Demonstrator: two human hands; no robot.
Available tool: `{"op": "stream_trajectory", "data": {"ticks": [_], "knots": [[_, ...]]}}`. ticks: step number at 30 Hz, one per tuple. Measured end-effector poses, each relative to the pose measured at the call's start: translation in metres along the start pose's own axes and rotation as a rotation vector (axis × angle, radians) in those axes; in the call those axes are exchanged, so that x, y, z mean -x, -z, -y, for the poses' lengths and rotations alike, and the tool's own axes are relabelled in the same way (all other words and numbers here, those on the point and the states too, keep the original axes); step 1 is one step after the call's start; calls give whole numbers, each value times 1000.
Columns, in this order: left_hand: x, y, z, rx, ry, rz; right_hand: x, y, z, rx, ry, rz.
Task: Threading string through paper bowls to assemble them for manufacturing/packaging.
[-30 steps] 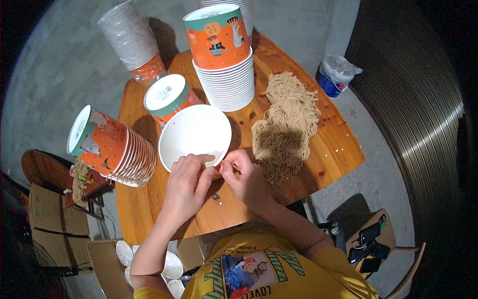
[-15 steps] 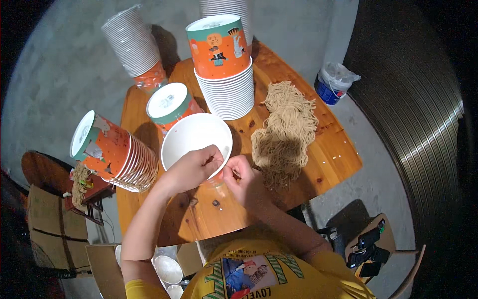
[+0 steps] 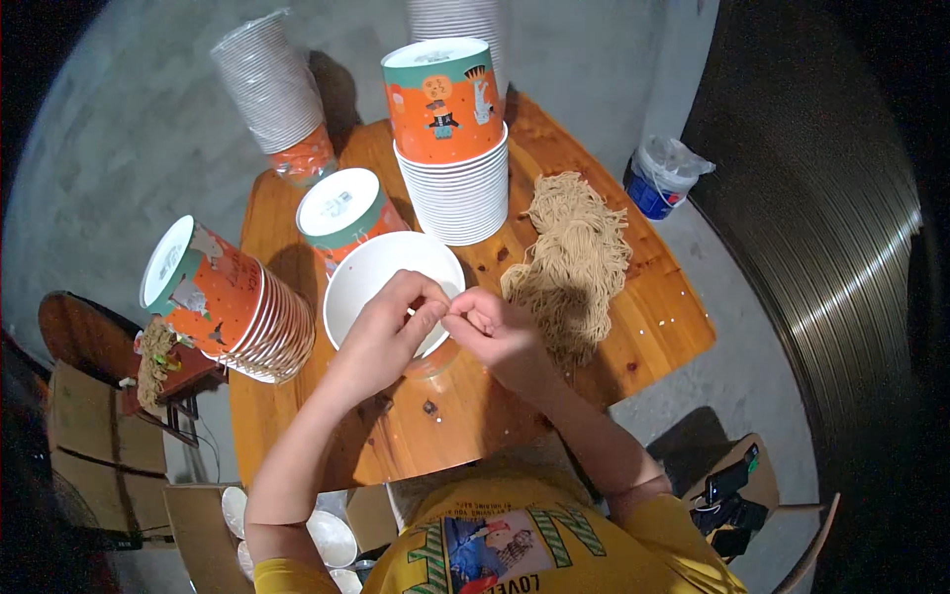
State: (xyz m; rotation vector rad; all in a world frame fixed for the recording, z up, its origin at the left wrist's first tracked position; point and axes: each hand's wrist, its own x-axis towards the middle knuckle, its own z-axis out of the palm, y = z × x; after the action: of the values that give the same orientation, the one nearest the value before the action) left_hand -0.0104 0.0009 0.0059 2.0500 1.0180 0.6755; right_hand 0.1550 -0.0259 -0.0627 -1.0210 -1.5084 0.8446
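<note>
A white-lined paper bucket (image 3: 361,282) stands mouth up on the wooden table in front of me. Over its near right rim, my left hand (image 3: 388,327) is closed in a pinch, fingertips against thumb. Close beside it my right hand (image 3: 498,337) pinches too, the two sets of fingertips almost meeting. Whatever lies between them is too small to make out. To the right of my hands is a loose bundle of beige cords (image 3: 574,257). At the left, a nested stack of orange and green buckets (image 3: 223,282) has beige cord showing around its lower rims.
Behind the open bucket sit an upturned bucket (image 3: 341,210) and a tall bucket stack (image 3: 452,188). Plastic-wrapped stacks (image 3: 265,89) rise at the back. A blue and white pail (image 3: 658,178) is on the floor at right. The table's edge (image 3: 426,477) runs close before me.
Both hands have lifted slightly off the bucket's rim, staying pinched together. The view has shifted a little, so the table things sit slightly lower.
</note>
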Motion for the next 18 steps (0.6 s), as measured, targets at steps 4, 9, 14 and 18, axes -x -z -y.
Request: {"op": "stream_trajectory", "data": {"ticks": [4, 9, 14, 18], "knots": [[3, 3, 4, 418, 245, 94, -4, 1, 9, -237, -129, 54], [-3, 2, 8, 545, 329, 121, -8, 5, 13, -243, -192, 85], [-6, 1, 10, 558, 450, 151, -11, 14, 2, -314, -207, 175], [-6, 1, 11, 515, 359, 175, -21, 39, 35, -356, -219, 324]]}}
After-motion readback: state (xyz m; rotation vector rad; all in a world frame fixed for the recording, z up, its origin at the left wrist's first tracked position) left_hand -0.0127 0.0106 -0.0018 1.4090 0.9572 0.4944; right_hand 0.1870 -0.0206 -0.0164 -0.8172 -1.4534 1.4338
